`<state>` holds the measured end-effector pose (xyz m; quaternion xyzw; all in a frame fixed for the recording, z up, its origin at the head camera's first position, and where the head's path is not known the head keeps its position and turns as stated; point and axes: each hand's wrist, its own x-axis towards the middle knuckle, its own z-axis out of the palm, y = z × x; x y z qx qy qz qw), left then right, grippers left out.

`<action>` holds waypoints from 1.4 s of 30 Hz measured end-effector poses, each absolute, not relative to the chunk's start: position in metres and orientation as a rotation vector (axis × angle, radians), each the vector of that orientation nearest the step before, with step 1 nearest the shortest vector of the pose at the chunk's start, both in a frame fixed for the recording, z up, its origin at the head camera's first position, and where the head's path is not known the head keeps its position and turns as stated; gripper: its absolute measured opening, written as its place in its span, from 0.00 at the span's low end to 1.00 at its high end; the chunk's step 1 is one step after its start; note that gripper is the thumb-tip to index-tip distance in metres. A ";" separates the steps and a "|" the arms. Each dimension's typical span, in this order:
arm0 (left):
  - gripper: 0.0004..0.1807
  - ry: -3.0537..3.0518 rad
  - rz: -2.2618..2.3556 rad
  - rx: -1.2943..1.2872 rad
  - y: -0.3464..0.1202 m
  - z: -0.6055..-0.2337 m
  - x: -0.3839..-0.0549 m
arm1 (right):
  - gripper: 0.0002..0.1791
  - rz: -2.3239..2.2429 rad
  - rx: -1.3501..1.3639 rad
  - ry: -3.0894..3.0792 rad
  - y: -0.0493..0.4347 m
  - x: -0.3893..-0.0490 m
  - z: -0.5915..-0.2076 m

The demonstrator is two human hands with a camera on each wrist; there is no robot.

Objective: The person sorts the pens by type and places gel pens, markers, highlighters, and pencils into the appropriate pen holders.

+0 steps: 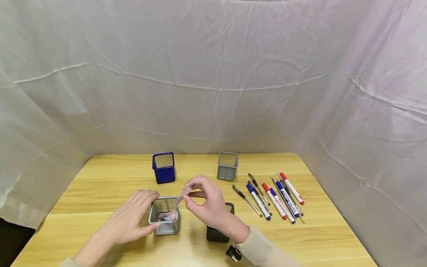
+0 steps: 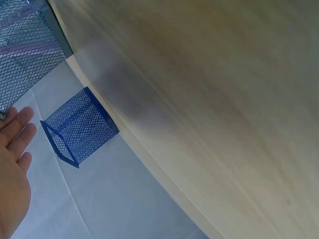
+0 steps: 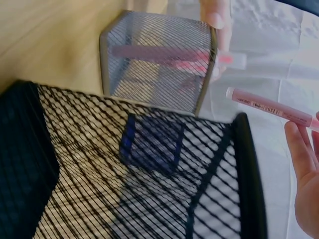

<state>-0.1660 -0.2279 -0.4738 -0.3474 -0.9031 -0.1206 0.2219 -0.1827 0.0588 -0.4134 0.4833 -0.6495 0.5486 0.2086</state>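
A silver mesh pen holder (image 1: 167,229) stands upright on the table with pink pens (image 1: 168,216) inside. My left hand (image 1: 128,218) holds it from the left, thumb at the near side and fingers along the far left rim. In the right wrist view, left fingertips (image 3: 215,20) show at its rim. My right hand (image 1: 211,207) pinches a slim pink pen (image 3: 271,107) by one end, between thumb and fingers. The pen's free end slants down at the holder's right rim in the head view. A barcode label shows on its barrel.
A black mesh holder (image 1: 217,235) stands under my right wrist, partly hidden. Farther back are a blue mesh holder (image 1: 165,174) and another silver one (image 1: 227,172). Several markers and pens (image 1: 277,202) lie on the right. Grey cloth (image 1: 200,111) hangs around the table.
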 end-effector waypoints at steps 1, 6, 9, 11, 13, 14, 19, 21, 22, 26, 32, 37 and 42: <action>0.45 -2.494 -0.328 -0.958 -0.228 -0.474 -0.166 | 0.19 1.534 1.344 -1.817 0.058 -0.182 -0.414; 0.45 -2.504 -0.315 -0.941 -0.228 -0.475 -0.166 | 0.18 1.532 1.346 -1.873 0.052 -0.177 -0.420; 0.45 -2.511 -0.317 -0.940 -0.228 -0.474 -0.166 | 0.18 1.499 1.344 -1.919 0.049 -0.175 -0.423; 0.45 -2.514 -0.319 -0.941 -0.228 -0.474 -0.165 | 0.18 1.490 1.339 -1.956 0.048 -0.174 -0.426; 0.45 -2.515 -0.318 -0.943 -0.228 -0.474 -0.165 | 0.17 1.492 1.328 -2.010 0.047 -0.173 -0.428; 0.44 -2.514 -0.316 -0.944 -0.228 -0.473 -0.165 | 0.16 1.497 1.321 -2.040 0.046 -0.173 -0.429; 0.44 -2.513 -0.315 -0.948 -0.228 -0.472 -0.165 | 0.16 1.522 1.283 -2.210 0.046 -0.172 -0.433; 0.44 -2.511 -0.319 -0.949 -0.228 -0.473 -0.165 | 0.16 1.510 1.265 -2.275 0.046 -0.172 -0.433; 0.44 -2.511 -0.321 -0.949 -0.228 -0.473 -0.165 | 0.15 1.501 1.256 -2.303 0.046 -0.172 -0.434; 0.44 -2.519 -0.328 -0.945 -0.228 -0.474 -0.165 | 0.14 1.449 1.230 -2.398 0.046 -0.172 -0.433; 0.45 -2.523 -0.340 -0.950 -0.228 -0.475 -0.166 | 0.12 1.414 1.200 -2.503 0.045 -0.172 -0.433; 0.44 -2.504 -0.337 -0.954 -0.228 -0.475 -0.166 | 0.11 1.409 1.172 -2.571 0.045 -0.173 -0.434; 0.44 -2.491 -0.333 -0.958 -0.228 -0.475 -0.166 | 0.10 1.413 1.165 -2.591 0.044 -0.172 -0.435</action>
